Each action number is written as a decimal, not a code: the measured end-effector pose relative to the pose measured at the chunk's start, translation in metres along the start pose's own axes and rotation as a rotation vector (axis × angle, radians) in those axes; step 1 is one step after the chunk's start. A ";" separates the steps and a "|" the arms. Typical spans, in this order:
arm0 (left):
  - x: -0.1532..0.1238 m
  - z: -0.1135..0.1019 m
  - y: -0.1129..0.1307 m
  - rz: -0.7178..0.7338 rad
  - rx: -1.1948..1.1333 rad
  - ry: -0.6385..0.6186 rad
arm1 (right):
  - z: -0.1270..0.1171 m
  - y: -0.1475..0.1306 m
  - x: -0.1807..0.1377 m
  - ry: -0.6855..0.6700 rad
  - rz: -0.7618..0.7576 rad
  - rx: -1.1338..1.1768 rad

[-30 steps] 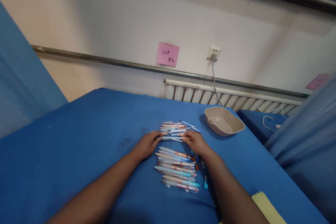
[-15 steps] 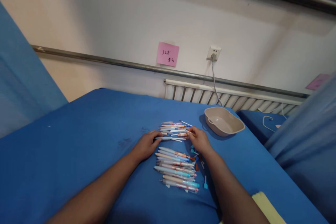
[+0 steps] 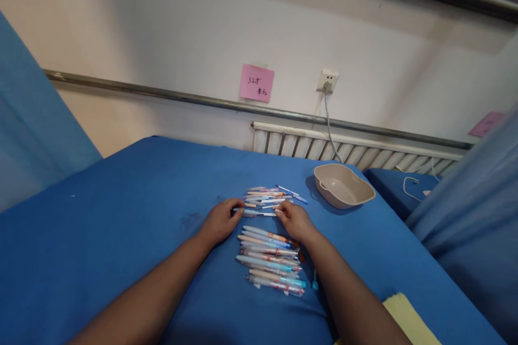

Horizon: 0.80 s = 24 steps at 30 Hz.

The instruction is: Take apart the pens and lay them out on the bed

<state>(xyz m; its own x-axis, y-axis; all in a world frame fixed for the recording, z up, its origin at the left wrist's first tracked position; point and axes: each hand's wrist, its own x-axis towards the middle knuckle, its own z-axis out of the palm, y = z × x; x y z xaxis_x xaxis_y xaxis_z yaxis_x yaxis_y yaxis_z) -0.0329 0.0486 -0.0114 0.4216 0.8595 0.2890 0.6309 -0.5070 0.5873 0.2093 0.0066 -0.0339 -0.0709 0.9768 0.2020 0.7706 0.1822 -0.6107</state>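
Centrally, two bare hands meet over a bed-like surface covered in a blue sheet [image 3: 133, 210], working on a pen between them. The left hand [image 3: 220, 221] pinches the left part of a pale pen barrel [image 3: 251, 213] between thumb and fingers, partly hiding that end. The right hand [image 3: 294, 220] has its thumb and fingertips pressed together on the far end of a thin white stick [image 3: 268, 214]. Barrel and stick lie almost in one line, the long axis running left to right across the view with a slight dip to the right; the barrel's open end points right, toward the right hand. A dark tip on the stick sits at that end, though whether it is inside cannot be told. Just beyond the hands is a loose pile of pen parts [image 3: 265, 194], mostly lying sideways. Nearer the person is a row of pens [image 3: 269, 261], laid side by side, also lengthwise left to right, tilting slightly down to the right. Farther right stands a beige basin [image 3: 343, 194]. A yellow cloth [image 3: 408, 321] lies beside the right forearm.
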 end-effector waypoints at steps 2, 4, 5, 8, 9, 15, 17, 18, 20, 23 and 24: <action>0.001 -0.002 0.000 -0.038 0.026 0.015 | 0.000 0.000 0.000 0.006 0.000 -0.022; 0.001 -0.002 0.001 -0.053 0.025 0.026 | 0.001 0.002 0.001 0.007 -0.001 -0.031; 0.001 -0.002 0.002 -0.050 0.014 0.027 | 0.001 0.003 0.001 0.006 -0.002 -0.036; 0.000 0.000 0.003 -0.022 -0.032 0.019 | 0.002 0.005 0.001 0.001 -0.005 -0.050; 0.000 0.001 0.004 -0.013 -0.046 0.015 | 0.002 0.005 0.001 0.000 -0.007 -0.054; -0.003 0.006 0.002 0.024 -0.061 -0.050 | -0.002 0.004 0.000 0.009 -0.005 -0.084; -0.003 0.007 0.001 0.029 -0.052 -0.034 | -0.005 0.001 0.000 0.027 -0.014 -0.095; -0.003 0.007 0.001 0.030 -0.053 -0.026 | -0.006 0.000 -0.001 0.026 -0.019 -0.088; -0.003 0.006 0.002 0.037 -0.064 -0.025 | -0.006 -0.004 -0.002 -0.040 -0.021 -0.014; -0.003 0.005 0.005 0.060 -0.086 -0.066 | -0.003 -0.010 -0.005 -0.250 -0.020 0.136; -0.003 0.004 0.006 0.064 -0.091 -0.081 | -0.002 -0.011 -0.007 -0.301 -0.034 0.149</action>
<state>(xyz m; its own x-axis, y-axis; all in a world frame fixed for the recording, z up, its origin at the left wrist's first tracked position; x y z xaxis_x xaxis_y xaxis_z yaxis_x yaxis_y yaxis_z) -0.0279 0.0424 -0.0122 0.5131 0.8154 0.2680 0.5406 -0.5496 0.6370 0.2023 -0.0024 -0.0268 -0.2955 0.9553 0.0025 0.6650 0.2075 -0.7174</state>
